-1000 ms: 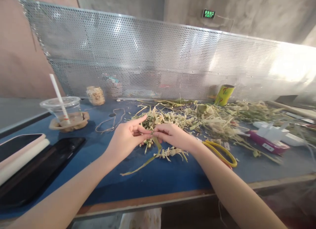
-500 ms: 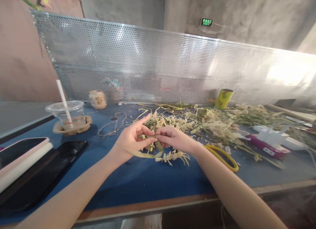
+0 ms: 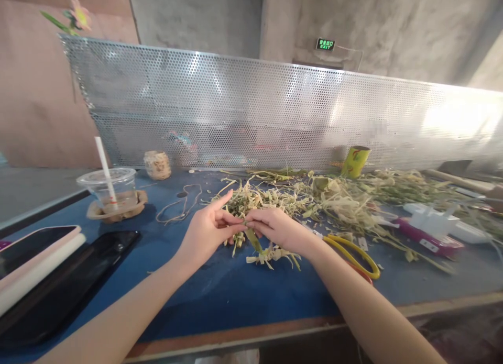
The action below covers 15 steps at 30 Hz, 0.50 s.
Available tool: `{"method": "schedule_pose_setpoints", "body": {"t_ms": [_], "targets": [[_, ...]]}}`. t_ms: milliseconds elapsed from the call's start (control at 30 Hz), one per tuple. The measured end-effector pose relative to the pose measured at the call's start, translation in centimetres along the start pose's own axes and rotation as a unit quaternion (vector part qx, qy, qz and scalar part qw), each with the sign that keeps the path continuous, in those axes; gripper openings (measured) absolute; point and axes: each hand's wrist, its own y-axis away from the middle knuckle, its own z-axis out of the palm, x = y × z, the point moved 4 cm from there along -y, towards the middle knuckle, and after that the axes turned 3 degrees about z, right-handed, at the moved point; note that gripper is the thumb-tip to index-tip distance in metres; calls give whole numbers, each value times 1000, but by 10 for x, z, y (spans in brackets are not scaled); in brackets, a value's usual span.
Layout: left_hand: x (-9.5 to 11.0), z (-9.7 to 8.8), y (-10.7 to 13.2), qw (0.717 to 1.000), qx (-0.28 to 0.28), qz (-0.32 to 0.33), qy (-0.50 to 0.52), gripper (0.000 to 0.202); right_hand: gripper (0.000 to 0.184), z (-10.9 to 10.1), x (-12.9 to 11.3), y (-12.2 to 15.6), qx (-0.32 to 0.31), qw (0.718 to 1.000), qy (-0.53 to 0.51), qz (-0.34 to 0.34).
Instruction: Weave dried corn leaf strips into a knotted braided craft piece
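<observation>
Over the blue table top (image 3: 243, 296), my left hand (image 3: 206, 232) and my right hand (image 3: 277, 227) meet fingertip to fingertip. Both pinch a narrow green leaf strip (image 3: 253, 239) that hangs down between them. My left forefinger sticks out straight while thumb and other fingers close on the strip. Just below the hands lies a small bunch of pale cut leaf bits (image 3: 271, 255). Behind them spreads a big pile of dried leaf strips (image 3: 314, 194).
Yellow-handled scissors (image 3: 356, 254) lie right of my right wrist. A plastic cup with a straw (image 3: 112, 188), a loop of string (image 3: 176, 204), a small jar (image 3: 157, 165) and two phones (image 3: 51, 264) sit to the left. A perforated metal screen (image 3: 251, 112) backs the table.
The long leaf strip that trailed down to the left onto the table has been drawn up; now only a short piece hangs between my fingertips. The view has tilted slightly.
</observation>
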Motion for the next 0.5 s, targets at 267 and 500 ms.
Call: {"method": "schedule_pose_setpoints", "body": {"t_ms": [267,500], "targets": [[2,0,3,999,15,29,-36,79,20,1,1,0,-37,995,-85,35],[2,-2,5,996,32,52,-62,67,25,2,-1,0,-37,994,-102,18]]}}
